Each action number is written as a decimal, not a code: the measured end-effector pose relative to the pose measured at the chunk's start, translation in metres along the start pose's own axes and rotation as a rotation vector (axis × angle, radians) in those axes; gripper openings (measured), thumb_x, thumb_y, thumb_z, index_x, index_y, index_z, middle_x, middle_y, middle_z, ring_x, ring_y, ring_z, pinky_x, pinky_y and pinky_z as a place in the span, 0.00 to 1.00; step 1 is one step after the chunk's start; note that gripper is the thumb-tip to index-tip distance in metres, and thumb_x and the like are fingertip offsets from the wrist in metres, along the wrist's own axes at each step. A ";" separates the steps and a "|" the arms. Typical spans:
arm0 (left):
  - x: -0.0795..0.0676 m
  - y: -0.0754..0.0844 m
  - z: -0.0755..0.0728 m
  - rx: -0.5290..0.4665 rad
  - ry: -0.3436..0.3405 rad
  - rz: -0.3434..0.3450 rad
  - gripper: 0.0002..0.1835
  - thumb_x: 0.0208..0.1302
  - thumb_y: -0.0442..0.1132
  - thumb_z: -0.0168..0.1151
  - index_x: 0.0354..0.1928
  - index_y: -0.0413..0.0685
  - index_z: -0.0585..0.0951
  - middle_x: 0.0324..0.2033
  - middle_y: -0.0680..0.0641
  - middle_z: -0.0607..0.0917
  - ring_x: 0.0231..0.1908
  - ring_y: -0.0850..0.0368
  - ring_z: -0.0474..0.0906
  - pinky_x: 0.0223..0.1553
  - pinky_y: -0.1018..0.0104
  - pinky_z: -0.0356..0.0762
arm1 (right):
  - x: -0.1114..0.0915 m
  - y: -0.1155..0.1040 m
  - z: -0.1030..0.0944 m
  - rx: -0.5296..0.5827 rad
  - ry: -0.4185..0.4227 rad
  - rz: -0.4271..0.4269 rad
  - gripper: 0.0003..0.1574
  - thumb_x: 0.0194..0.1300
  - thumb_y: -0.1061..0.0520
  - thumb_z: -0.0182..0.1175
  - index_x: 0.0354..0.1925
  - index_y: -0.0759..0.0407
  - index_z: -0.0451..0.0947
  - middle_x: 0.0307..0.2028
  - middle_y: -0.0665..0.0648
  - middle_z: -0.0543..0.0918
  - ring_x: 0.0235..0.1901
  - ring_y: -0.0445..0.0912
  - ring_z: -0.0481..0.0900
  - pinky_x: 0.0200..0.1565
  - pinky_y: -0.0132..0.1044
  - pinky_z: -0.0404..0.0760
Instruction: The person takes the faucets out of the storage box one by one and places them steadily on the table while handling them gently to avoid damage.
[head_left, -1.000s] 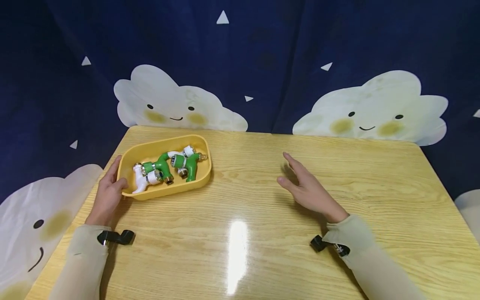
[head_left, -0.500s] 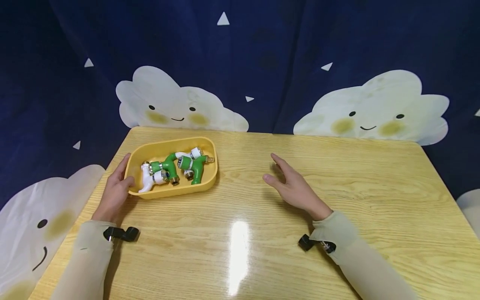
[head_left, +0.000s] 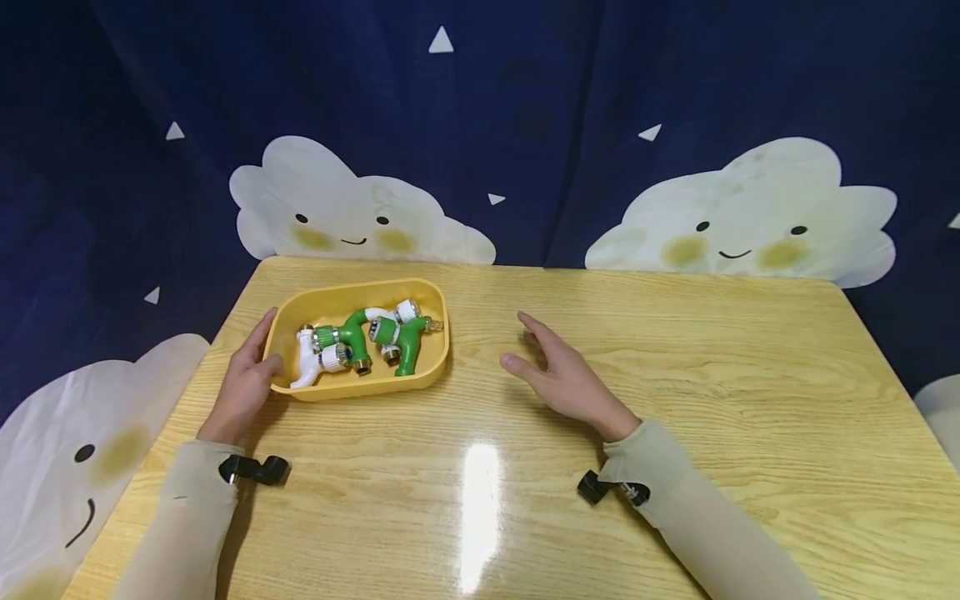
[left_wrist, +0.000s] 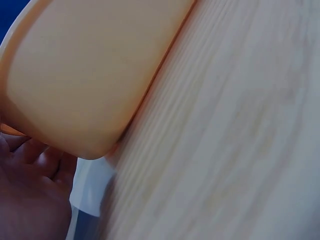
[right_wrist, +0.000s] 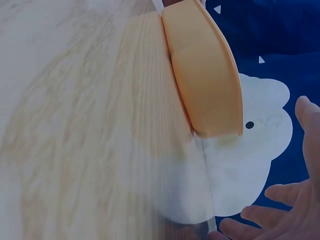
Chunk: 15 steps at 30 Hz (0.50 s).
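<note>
A yellow plastic bin (head_left: 382, 386) stands on the left part of the table, with green and white plastic taps lying inside. One green tap (head_left: 408, 343) is at the right, another green tap (head_left: 354, 335) in the middle. A white tap (head_left: 306, 362) lies near the left end, and a second white tap (head_left: 407, 311) is partly covered. My left hand (head_left: 243, 383) grips the bin's left end, thumb over the rim and fingers outside. Apart from the bin, to its right, my right hand (head_left: 570, 387) hovers over the table with fingers extended, holding nothing.
The wooden table (head_left: 712, 358) has a bright light reflection at its front middle. A dark blue curtain (head_left: 540, 125) with clouds and triangles hangs behind it and down the left side. Each wrist carries a black camera mount.
My left hand and the bin with its taps have slid to the right. My right hand has moved left, narrowing the gap to the bin.
</note>
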<state>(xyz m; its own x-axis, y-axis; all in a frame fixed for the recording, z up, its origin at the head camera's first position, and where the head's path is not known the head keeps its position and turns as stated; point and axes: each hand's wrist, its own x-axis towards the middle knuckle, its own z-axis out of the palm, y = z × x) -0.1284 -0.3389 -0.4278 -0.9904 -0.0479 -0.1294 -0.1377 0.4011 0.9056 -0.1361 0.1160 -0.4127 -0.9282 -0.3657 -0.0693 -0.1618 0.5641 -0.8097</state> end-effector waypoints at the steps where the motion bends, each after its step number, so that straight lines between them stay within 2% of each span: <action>1: 0.000 0.001 0.002 0.007 -0.005 0.012 0.46 0.68 0.27 0.41 0.83 0.63 0.41 0.84 0.52 0.39 0.84 0.46 0.37 0.80 0.70 0.45 | 0.000 -0.002 0.001 -0.010 0.003 0.005 0.53 0.72 0.29 0.55 0.83 0.43 0.47 0.81 0.59 0.58 0.79 0.57 0.61 0.76 0.59 0.62; 3: 0.000 0.002 0.005 0.016 -0.017 0.034 0.46 0.67 0.27 0.41 0.84 0.62 0.41 0.84 0.51 0.40 0.83 0.46 0.38 0.71 0.85 0.51 | 0.000 -0.003 0.002 -0.018 0.006 0.012 0.52 0.72 0.28 0.55 0.83 0.43 0.48 0.81 0.58 0.59 0.79 0.57 0.61 0.77 0.59 0.61; 5: 0.001 0.004 0.007 0.025 -0.032 0.047 0.46 0.67 0.26 0.42 0.84 0.61 0.41 0.84 0.50 0.41 0.83 0.44 0.41 0.60 0.94 0.55 | 0.000 -0.004 0.003 -0.020 0.007 0.016 0.53 0.72 0.28 0.55 0.83 0.44 0.48 0.81 0.58 0.58 0.80 0.56 0.60 0.77 0.58 0.60; 6: 0.001 0.005 0.008 0.031 -0.042 0.054 0.46 0.67 0.26 0.42 0.84 0.60 0.41 0.84 0.49 0.41 0.83 0.43 0.41 0.57 0.95 0.56 | 0.000 -0.004 0.004 -0.018 0.007 0.018 0.53 0.72 0.28 0.55 0.83 0.45 0.48 0.81 0.57 0.57 0.80 0.56 0.60 0.77 0.58 0.60; 11: 0.002 0.008 0.013 0.048 -0.078 0.081 0.47 0.66 0.25 0.44 0.84 0.58 0.41 0.84 0.45 0.43 0.82 0.39 0.45 0.55 0.94 0.60 | 0.001 -0.003 0.007 0.030 -0.003 0.025 0.55 0.71 0.29 0.56 0.83 0.46 0.46 0.82 0.57 0.55 0.80 0.56 0.60 0.75 0.55 0.66; 15: 0.004 0.009 0.017 0.062 -0.091 0.099 0.47 0.66 0.24 0.44 0.84 0.58 0.41 0.84 0.45 0.43 0.82 0.40 0.43 0.56 0.95 0.56 | 0.002 -0.004 0.009 0.060 -0.016 0.029 0.57 0.71 0.28 0.57 0.83 0.47 0.45 0.82 0.56 0.54 0.79 0.56 0.62 0.73 0.53 0.70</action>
<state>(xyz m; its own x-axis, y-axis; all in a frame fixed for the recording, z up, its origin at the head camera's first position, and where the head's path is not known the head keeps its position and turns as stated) -0.1331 -0.3198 -0.4270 -0.9939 0.0771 -0.0792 -0.0356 0.4552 0.8897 -0.1345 0.1063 -0.4146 -0.9268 -0.3614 -0.1021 -0.1140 0.5297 -0.8405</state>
